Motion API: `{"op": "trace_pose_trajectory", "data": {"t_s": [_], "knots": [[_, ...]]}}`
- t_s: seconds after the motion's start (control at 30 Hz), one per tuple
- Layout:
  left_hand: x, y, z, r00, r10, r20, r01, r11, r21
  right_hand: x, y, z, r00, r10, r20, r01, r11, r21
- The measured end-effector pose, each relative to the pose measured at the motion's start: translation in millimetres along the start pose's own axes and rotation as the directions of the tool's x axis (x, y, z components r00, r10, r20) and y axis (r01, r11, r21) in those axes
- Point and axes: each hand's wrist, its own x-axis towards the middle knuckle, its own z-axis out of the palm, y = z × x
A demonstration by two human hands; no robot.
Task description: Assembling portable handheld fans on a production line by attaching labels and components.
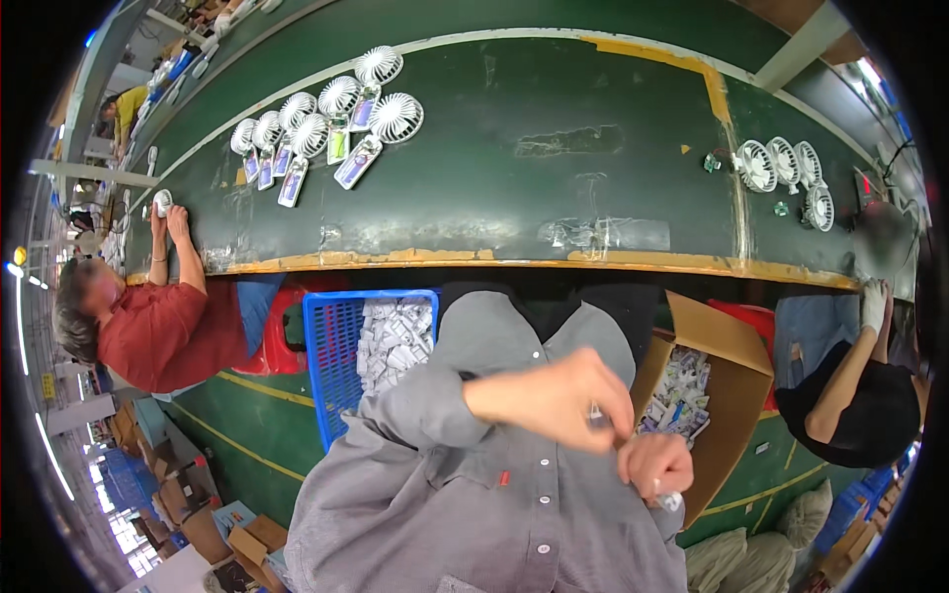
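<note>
My left hand (556,400) reaches across my lap with its fingers curled downward, slightly blurred. Something small and pale shows by its fingers, too unclear to name. Close beside it, my right hand (656,465) is closed, and a small white piece (671,501) sticks out from its lower side. Both hands are in front of my grey shirt, next to an open cardboard box (733,387). Inside the box lie many small white and purple pieces (680,390). Left of my legs, a blue plastic crate (334,366) contains many small white pieces (395,341).
Ahead is a long green worktable (474,128) with a worn yellow edge. Several white handheld fans (308,135) lie at its left, and fan heads (783,163) at its right. A person in red (178,326) sits left; another in black (860,405) sits right.
</note>
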Motion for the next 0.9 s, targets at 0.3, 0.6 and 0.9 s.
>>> {"op": "trace_pose_trajectory", "data": {"t_s": [0.3, 0.6, 0.9], "knots": [[-13, -9, -56, 0.919, -0.057, -0.390, -0.175, 0.827, -0.534, -193, 84, -106, 0.164, -0.048, -0.985, -0.974, 0.150, -0.169], [5, -22, -52, 0.915, -0.160, -0.369, -0.319, 0.271, -0.908, 70, 56, -9, 0.833, -0.054, -0.551, 0.014, 0.997, -0.076], [7, -24, -59, 0.647, -0.323, -0.691, -0.361, 0.669, -0.650, 99, 27, -12, 0.748, 0.054, -0.662, 0.296, 0.865, 0.405]]}}
